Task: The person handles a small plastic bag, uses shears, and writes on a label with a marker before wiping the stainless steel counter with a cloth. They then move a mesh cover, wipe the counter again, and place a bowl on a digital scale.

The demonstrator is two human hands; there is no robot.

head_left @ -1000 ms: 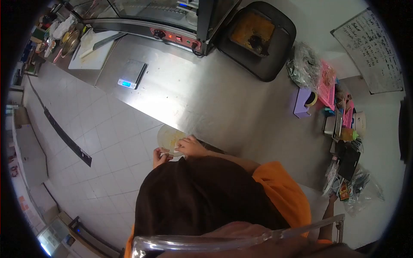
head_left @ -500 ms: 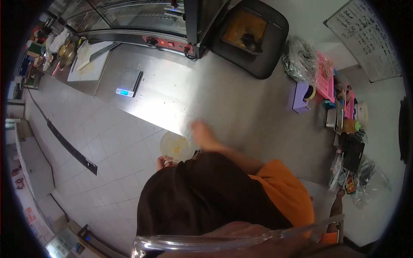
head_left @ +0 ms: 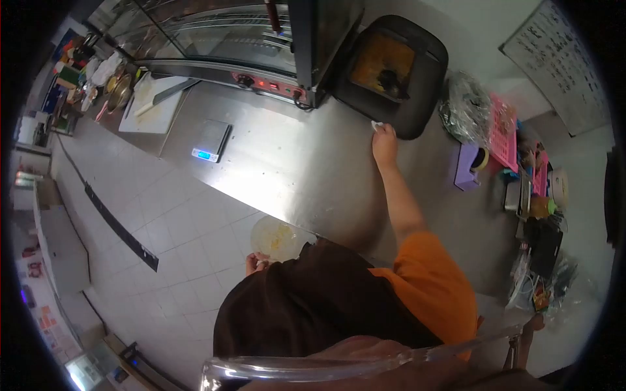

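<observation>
Commercial food-prep kitchen, looks like a small shop or stall back area.

Long stainless steel tabletop [head_left: 293, 163] runs across mid-frame; glass-fronted heated display cabinet [head_left: 222, 32] at top centre with red-lit switch panel [head_left: 267, 83]. Digital scale [head_left: 212, 140] with lit readout on the steel, white cutting board [head_left: 153, 104] with a big knife [head_left: 163, 96] upper left, metal bowls [head_left: 120, 88] beside it. Black tray [head_left: 391, 65] with orange food residue at top. Handwritten whiteboard [head_left: 564, 65] upper right, pink baskets [head_left: 502, 127] and purple tape dispenser [head_left: 471, 163] at right. White tiled floor [head_left: 163, 215] at left.
</observation>
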